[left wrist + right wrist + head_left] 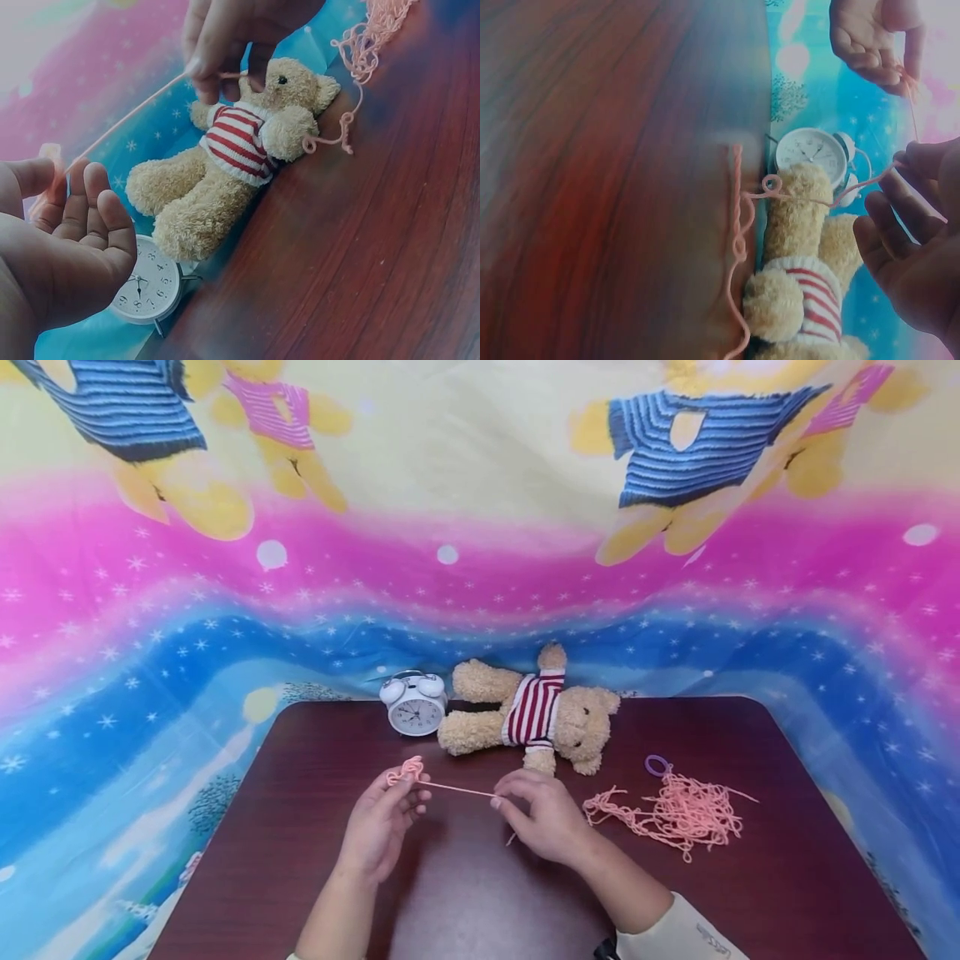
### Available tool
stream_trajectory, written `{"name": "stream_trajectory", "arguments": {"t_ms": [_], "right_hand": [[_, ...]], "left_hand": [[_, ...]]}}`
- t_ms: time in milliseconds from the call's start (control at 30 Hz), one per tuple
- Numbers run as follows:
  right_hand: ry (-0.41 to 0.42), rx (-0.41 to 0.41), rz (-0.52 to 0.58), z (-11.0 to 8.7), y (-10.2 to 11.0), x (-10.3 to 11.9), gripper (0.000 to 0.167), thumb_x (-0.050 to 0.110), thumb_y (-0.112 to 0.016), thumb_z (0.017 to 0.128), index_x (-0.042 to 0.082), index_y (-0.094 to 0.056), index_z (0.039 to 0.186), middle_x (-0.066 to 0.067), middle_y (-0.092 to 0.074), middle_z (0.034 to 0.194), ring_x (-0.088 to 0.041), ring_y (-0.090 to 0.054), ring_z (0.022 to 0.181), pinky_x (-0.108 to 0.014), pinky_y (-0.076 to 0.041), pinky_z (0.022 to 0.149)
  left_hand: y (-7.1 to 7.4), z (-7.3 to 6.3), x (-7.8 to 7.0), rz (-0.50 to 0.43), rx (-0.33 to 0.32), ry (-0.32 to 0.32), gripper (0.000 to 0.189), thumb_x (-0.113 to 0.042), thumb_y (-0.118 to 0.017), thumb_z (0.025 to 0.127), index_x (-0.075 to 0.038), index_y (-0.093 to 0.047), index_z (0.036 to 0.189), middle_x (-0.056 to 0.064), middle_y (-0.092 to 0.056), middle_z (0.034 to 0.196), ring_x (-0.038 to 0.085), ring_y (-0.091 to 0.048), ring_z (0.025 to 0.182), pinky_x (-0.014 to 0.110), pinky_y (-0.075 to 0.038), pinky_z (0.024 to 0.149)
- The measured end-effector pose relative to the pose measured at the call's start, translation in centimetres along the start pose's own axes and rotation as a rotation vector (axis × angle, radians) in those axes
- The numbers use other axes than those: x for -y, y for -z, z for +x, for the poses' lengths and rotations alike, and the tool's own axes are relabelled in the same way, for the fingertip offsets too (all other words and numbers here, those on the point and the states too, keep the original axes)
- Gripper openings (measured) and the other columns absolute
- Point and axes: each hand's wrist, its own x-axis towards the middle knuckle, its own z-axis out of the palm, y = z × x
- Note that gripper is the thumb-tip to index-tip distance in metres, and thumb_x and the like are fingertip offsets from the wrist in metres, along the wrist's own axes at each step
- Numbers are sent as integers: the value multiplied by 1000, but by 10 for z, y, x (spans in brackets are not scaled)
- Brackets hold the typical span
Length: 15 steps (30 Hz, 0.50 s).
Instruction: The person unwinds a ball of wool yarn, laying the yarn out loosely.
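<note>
Between thumb and forefinger my left hand (pixel 375 831) pinches a small looped bunch of pink yarn (pixel 411 768), its other fingers loosely bent. A taut strand (pixel 461 789) runs from the bunch to my right hand (pixel 551 820), which pinches it between thumb and fingertips. Past the right fingertips the yarn hangs slack; the right wrist view shows this curly, kinked tail (pixel 737 225) in front of the teddy bear. Both hands are raised over the near middle of the table. A tangled pile of pink yarn (pixel 693 810) lies to the right of my right hand.
Behind the hands a teddy bear (pixel 531 714) in a red-striped shirt lies on its side. A white alarm clock (pixel 416 716) stands by its feet. Touching the yarn pile is a purple ring (pixel 657 766). A printed curtain (pixel 480 568) hangs behind the dark table (pixel 300 827).
</note>
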Motion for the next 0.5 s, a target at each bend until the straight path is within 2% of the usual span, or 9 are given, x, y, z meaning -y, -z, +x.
{"name": "stream_trajectory", "arguments": {"t_ms": [233,500], "right_hand": [[-36,-9,-5,-9,10,-8,3,18,-76,95,17,-78,96,4,-73,108,-15,-68,105,-38,-57,94],[-67,-8,-37,-19,23,-16,4,18,-78,93,17,-79,97,0,-74,112,-18,-69,110,-41,-55,99]], "left_hand": [[6,2,-1,5,-9,-2,17,-19,-61,106,-6,-65,116,6,-72,107,20,-67,96,29,-54,82],[10,4,-2,24,-55,-2,15,-17,-64,104,-6,-67,113,5,-73,104,18,-67,94,29,-56,81]]}}
